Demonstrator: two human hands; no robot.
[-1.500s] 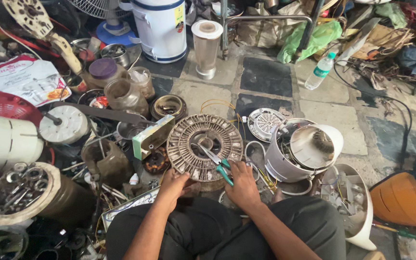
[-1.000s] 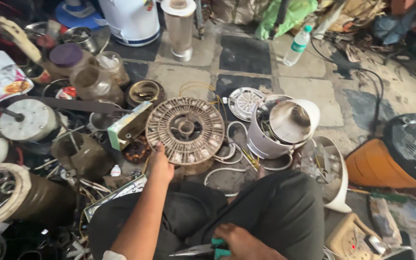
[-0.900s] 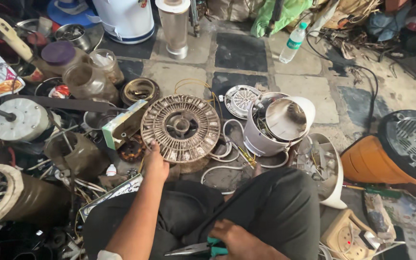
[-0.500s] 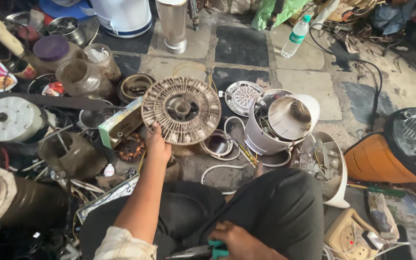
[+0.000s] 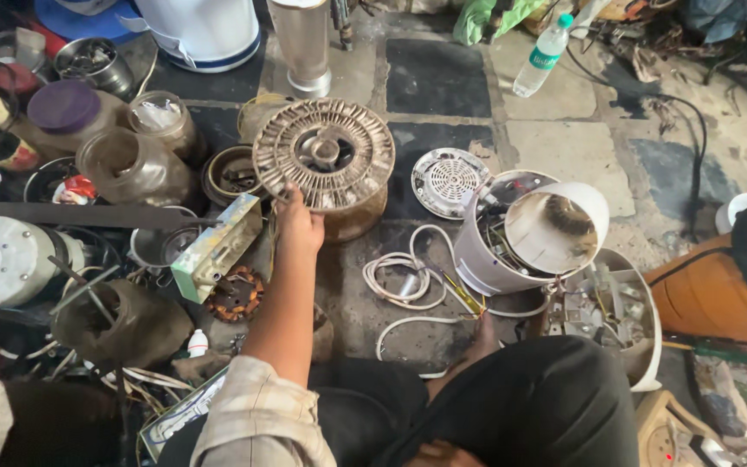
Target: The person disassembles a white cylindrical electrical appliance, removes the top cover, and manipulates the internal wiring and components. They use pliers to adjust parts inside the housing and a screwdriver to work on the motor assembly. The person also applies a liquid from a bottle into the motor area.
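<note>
My left hand (image 5: 298, 227) grips the lower left rim of a round, rusty finned metal disc (image 5: 323, 154). The disc is tilted and sits over a brown cylindrical can (image 5: 358, 218) on the stone floor. My left arm in a checked sleeve reaches forward from my lap. Only a sliver of my right hand (image 5: 436, 452) shows at the bottom edge, behind my dark-trousered knee (image 5: 529, 406). What it holds is hidden.
An opened white appliance housing (image 5: 520, 233) with wiring lies to the right, a white cord (image 5: 399, 277) coiled before it. Jars (image 5: 131, 164), a steel cup (image 5: 302, 43), a plastic bottle (image 5: 545, 54), a white motor (image 5: 2, 259) and an orange casing (image 5: 711, 290) crowd around.
My left hand has pushed the disc farther away and tilted it up. My right hand, which held green-handled pliers, drew back to my lap and slipped almost out of view.
</note>
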